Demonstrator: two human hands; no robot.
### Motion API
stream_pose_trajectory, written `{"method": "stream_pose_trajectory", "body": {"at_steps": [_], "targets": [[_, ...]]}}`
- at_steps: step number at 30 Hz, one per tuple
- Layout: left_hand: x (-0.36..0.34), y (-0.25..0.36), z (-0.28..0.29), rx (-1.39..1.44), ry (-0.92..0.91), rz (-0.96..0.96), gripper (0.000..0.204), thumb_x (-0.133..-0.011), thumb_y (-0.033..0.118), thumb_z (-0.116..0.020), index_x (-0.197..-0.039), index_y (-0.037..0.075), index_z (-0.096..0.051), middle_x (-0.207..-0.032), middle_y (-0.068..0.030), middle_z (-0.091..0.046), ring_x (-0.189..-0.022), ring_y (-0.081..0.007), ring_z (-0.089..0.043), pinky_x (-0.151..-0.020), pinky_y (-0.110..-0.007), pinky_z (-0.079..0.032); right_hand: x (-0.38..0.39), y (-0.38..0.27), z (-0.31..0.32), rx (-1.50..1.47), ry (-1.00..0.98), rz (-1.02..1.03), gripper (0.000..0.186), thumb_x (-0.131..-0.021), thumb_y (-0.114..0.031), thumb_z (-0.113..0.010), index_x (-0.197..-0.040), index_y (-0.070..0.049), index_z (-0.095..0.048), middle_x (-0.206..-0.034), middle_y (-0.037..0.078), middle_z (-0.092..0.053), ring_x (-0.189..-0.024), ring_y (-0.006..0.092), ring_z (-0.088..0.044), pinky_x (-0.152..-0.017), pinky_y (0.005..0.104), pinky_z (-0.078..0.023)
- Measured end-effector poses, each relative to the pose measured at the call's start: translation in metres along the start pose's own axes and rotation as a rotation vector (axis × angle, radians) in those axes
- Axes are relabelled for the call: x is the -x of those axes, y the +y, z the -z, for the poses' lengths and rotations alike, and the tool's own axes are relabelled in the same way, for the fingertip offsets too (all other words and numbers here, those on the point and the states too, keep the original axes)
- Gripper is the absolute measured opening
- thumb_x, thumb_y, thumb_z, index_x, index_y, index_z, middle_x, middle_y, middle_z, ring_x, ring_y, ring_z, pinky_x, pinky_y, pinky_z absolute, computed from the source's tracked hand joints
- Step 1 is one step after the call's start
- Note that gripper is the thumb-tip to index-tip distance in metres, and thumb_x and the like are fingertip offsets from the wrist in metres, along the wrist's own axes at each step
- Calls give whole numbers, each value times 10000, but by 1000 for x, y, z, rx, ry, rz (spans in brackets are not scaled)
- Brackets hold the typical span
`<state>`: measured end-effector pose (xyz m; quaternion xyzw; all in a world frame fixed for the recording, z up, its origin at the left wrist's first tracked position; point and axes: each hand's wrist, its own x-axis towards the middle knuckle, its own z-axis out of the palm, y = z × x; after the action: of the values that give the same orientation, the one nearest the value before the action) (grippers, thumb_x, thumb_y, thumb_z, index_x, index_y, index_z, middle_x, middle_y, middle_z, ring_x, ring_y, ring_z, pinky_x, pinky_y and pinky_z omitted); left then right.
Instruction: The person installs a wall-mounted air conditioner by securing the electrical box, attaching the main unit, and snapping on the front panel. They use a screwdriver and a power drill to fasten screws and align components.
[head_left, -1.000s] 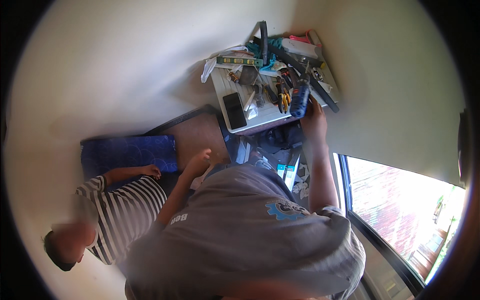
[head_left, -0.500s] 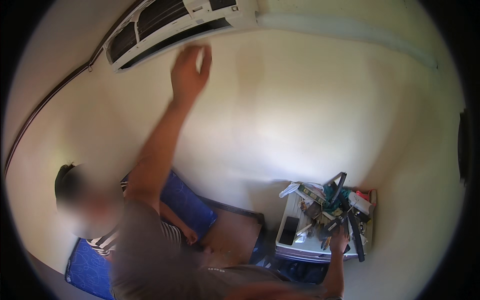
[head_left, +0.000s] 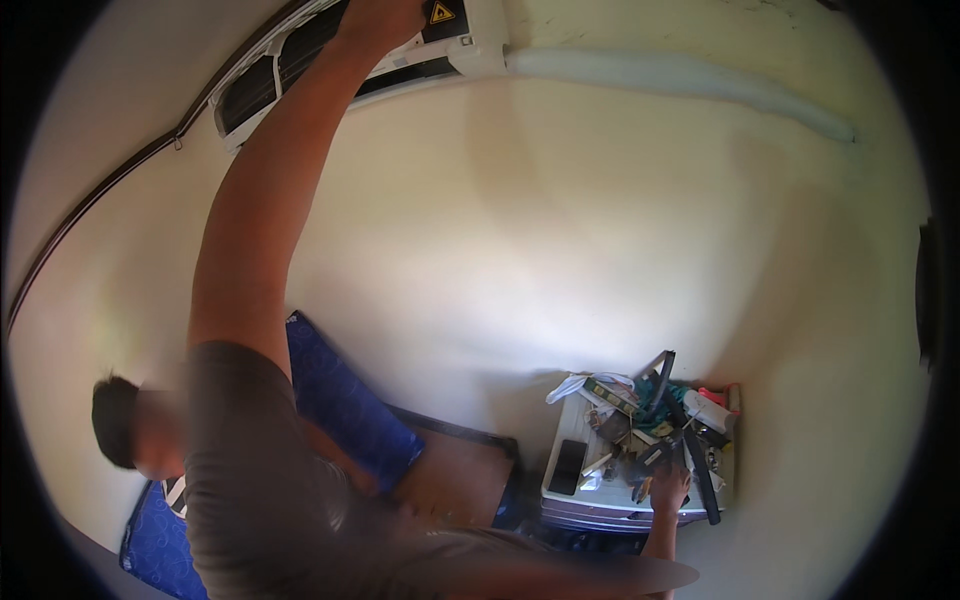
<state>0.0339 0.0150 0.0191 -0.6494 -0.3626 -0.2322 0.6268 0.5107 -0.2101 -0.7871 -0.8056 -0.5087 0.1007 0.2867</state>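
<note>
Air conditioner (head_left: pixel 485 45): white, wall-mounted, upper left of the frame; long axis slanted from lower left to upper right. Overlapped by the left hand (head_left: pixel 382 22), which is cut by the top edge; its grip cannot be told, nor whether anything is held.

Tool (head_left: pixel 657 455): dark, on the table (head_left: pixel 612 496), lower right of the frame; its long axis appears tilted toward the upper right, though part is hidden. Placed just above and slightly left of the right hand (head_left: pixel 670 487), much the nearer of the two. Right grip: seen from the back, fingers directed at the tool; whether it is closed on it cannot be told.

Bar (head_left: pixel 704 482): black, long, laid just right of that hand.

Phone (head_left: pixel 568 467): black, set at the table's left side.
</note>
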Motion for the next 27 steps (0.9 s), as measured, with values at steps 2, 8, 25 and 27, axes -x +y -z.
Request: {"method": "stream_pose_trajectory", "body": {"at_steps": [2,8,25,27], "targets": [[-1,0,3,1,-4,-5,177,-858,115,-689,-1003,13,-702,-1028,-163,-699,-1063,-352,-662,-893,-480,-583,4,1,4,-56,42,7,479,-925,-311,-753,-1308,-37,-668,-1329,214,-594,-1289,450,-531,-1122,559,-406],[0,3,2,-69,-9,-16,183,-875,146,-684,-1004,16,-688,-1046,-160,-694,-1089,-343,-657,-893,-474,-586,9,3,8,-85,123,30,437,-922,-357,-774,-1204,-30,-705,-1238,209,-631,-1205,439,-567,-1058,551,-441],[6,20,7,-40,-31,137,534,-856,310,-783,-1272,9,-635,-1306,-175,-635,-1299,-359,-558,-1046,-542,-510,-4,-8,-5,58,-74,-92,404,-967,-351,-653,-1256,-69,-669,-1307,220,-626,-1256,450,-571,-1098,600,-406],[-1,22,16,-97,-181,164,644,-856,372,-798,-1335,-4,-588,-1362,-179,-607,-1336,-362,-549,-1070,-568,-498,-9,-11,-4,82,-47,-38,327,-980,-312,-651,-1202,-73,-651,-1276,215,-624,-1244,453,-568,-1086,613,-397]]}}
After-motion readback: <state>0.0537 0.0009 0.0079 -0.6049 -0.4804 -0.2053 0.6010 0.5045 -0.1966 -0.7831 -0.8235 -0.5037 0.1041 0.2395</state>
